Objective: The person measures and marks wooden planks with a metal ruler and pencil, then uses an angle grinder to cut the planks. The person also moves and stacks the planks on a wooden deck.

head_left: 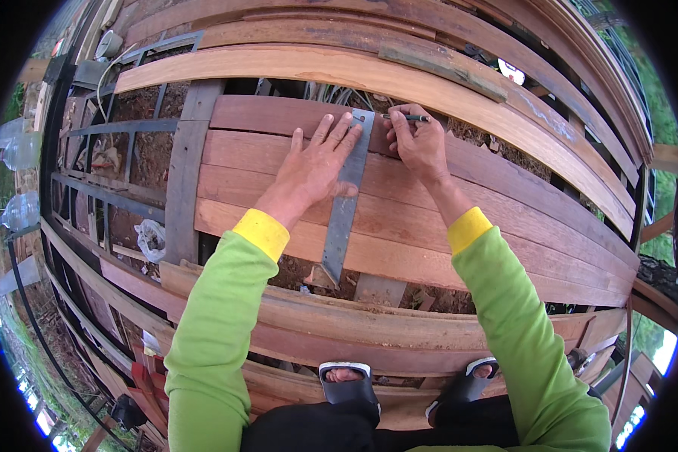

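A flat grey metal strip (346, 215) with small holes lies crosswise over several reddish-brown boards (264, 175). Spread flat, my left hand (306, 172) is open, its fingertips and thumb resting on the strip. My right hand (420, 143) pinches a slim dark pencil (416, 117) just right of the strip's far end. The pencil lies nearly level, its tip pointing left toward the strip's edge. My right knuckles are close to the farthest of these boards.
A lighter loose plank (294, 62) lies beyond, with a short weathered wood piece (444, 71) on the planks there. Open black metal framing (124, 126) shows soil on the left, near a crumpled plastic bag (151, 239). My sandalled feet (348, 380) stand on nearer planks.
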